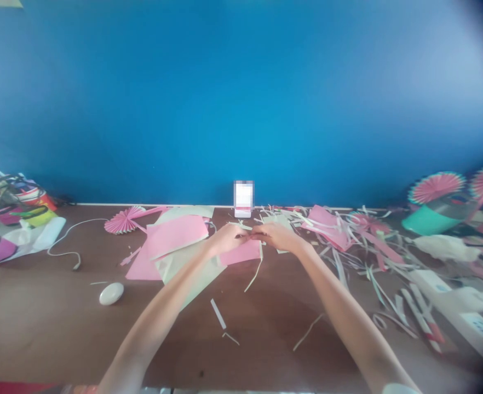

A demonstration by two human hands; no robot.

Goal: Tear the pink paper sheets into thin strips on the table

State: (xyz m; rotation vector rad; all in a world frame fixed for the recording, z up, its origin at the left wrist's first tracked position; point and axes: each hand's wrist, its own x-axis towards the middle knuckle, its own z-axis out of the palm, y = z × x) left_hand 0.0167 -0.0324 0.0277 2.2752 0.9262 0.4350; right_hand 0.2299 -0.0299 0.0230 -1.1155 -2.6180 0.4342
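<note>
The left hand point(230, 238) and the right hand point(281, 236) met just in front of the phone point(243, 200), on the wearer's side of it, their fingertips touching or nearly so. The fingers of both were bent and drawn narrow; the tips were too blurred to tell whether either hand gripped anything. A thin strip point(254, 275) ran from beside the right fingertips toward the wearer, in front of the phone and slightly to its right; whether it was held or only lay there could not be told. Pink sheets point(178, 235) and a pale sheet point(196, 276) overlapped to the left of the phone, partly beneath the left arm. Farther left of the phone were a pink fan point(124, 220), a cable point(74, 225) and, nearer the wearer, a white oval object point(111, 294). A short white slip point(218, 314) lay on the table point(40, 334) in front of the phone, a little to its left, and a loose strand point(308, 332) lay in front of it to the right. To the right of the phone spread a tangle of cuttings point(340, 272) with pink paper point(323, 223) among them, and well apart from it on that side were a green tub point(428, 221) and a power strip point(432, 280).
</note>
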